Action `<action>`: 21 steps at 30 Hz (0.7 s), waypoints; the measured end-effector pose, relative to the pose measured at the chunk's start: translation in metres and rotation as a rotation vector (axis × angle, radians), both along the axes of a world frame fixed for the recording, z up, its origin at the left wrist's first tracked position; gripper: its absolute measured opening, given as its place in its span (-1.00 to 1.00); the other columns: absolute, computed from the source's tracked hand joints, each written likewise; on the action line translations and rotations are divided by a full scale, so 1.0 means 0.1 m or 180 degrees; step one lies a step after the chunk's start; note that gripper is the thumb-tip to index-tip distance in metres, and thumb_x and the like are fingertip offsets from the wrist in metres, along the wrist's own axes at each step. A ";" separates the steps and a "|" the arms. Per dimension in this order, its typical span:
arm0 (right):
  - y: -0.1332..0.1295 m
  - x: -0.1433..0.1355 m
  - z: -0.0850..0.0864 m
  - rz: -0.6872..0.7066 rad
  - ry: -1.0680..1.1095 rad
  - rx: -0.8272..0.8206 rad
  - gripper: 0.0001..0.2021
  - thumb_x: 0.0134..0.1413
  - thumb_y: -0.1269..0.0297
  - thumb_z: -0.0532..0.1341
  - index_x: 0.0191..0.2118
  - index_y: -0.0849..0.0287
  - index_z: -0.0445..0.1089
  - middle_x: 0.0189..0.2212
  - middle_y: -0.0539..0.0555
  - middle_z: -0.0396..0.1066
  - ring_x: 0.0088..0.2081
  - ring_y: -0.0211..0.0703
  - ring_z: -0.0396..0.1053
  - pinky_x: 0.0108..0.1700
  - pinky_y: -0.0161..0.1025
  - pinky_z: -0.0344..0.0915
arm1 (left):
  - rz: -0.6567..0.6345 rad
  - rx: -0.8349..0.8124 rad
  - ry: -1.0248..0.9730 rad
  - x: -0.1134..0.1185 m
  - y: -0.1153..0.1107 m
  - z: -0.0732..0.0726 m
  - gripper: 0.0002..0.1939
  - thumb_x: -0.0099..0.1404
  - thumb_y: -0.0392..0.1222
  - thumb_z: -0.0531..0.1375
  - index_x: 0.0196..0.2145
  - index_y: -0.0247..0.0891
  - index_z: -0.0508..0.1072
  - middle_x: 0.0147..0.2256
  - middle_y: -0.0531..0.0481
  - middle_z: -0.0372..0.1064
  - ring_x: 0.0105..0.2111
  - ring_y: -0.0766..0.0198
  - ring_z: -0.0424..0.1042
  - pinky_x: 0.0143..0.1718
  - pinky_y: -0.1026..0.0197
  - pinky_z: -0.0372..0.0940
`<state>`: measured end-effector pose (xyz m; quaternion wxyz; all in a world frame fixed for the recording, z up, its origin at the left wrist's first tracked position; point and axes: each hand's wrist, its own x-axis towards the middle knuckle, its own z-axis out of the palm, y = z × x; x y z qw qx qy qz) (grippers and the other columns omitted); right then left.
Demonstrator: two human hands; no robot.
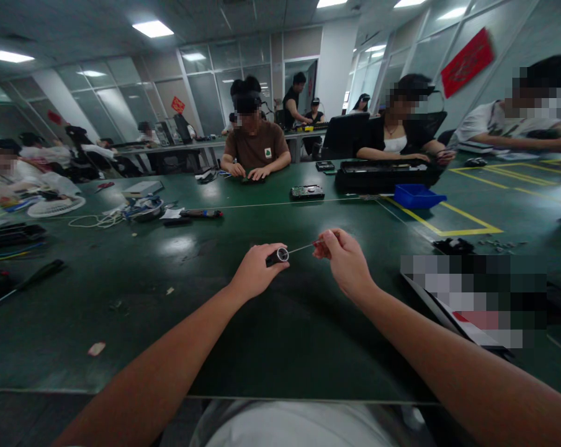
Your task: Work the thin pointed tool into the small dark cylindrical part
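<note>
Cylinder (275, 257) gripped over green tabletop (308, 347) by curled fingers of left hand (253, 273), with ringed end rightward, apparently for alignment with thin rod (301, 248) pinched between thumb and fingers of right hand (349, 266); contact unclear.

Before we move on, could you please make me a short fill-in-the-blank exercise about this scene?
1. The right hand holds a thin rod that points toward the ____ hand.
2. The left hand grips a small cylinder whose body is mainly ____.
3. The open bin beyond the right hand is ____.
4. The person seated straight across wears a ____ shirt.

Missing words: left; black; blue; brown.
</note>
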<state>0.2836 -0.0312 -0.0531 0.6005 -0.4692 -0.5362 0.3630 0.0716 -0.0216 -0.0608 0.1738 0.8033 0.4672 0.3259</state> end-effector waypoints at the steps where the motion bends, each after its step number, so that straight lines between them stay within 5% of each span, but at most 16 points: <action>1: -0.03 0.00 0.03 -0.0092 -0.0315 0.0137 -0.74 0.25 0.04 0.12 -0.31 0.12 0.34 -0.47 0.03 0.43 -0.44 -0.15 0.40 -0.31 -0.13 0.37 | 0.0005 0.0008 0.0003 0.00 0.00 0.01 -0.62 0.27 -0.12 0.32 0.04 -0.14 0.50 -0.03 -0.05 0.50 -0.02 0.06 0.43 0.08 0.00 0.23; 4: -0.11 -0.02 0.08 -0.0218 -0.0878 0.0378 -0.75 0.30 0.08 0.08 -0.29 0.11 0.34 -0.47 0.03 0.45 -0.42 -0.14 0.41 -0.31 -0.15 0.32 | 0.0025 0.0019 0.0022 0.00 -0.01 0.04 -0.62 0.26 -0.14 0.32 0.04 -0.14 0.50 -0.05 -0.05 0.51 -0.04 0.07 0.43 0.06 0.01 0.24; 12: -0.14 -0.03 0.06 -0.0054 -0.1090 0.0504 -0.77 0.33 0.09 0.08 -0.21 0.11 0.36 -0.43 0.04 0.50 -0.37 -0.12 0.47 -0.28 -0.16 0.33 | 0.0050 0.0052 0.0113 -0.01 0.01 0.00 -0.60 0.24 -0.14 0.34 0.05 -0.11 0.50 -0.06 -0.05 0.51 -0.06 0.06 0.42 0.02 0.02 0.25; 21: -0.22 -0.03 0.17 -0.0086 -0.1560 0.0541 -0.74 0.28 0.07 0.14 -0.30 0.12 0.45 -0.59 -0.04 0.41 -0.54 -0.20 0.36 -0.42 -0.23 0.22 | -0.0025 0.0019 0.0147 -0.03 0.02 -0.03 -0.60 0.24 -0.14 0.34 0.05 -0.09 0.51 -0.09 -0.04 0.52 -0.08 0.06 0.43 0.02 0.00 0.25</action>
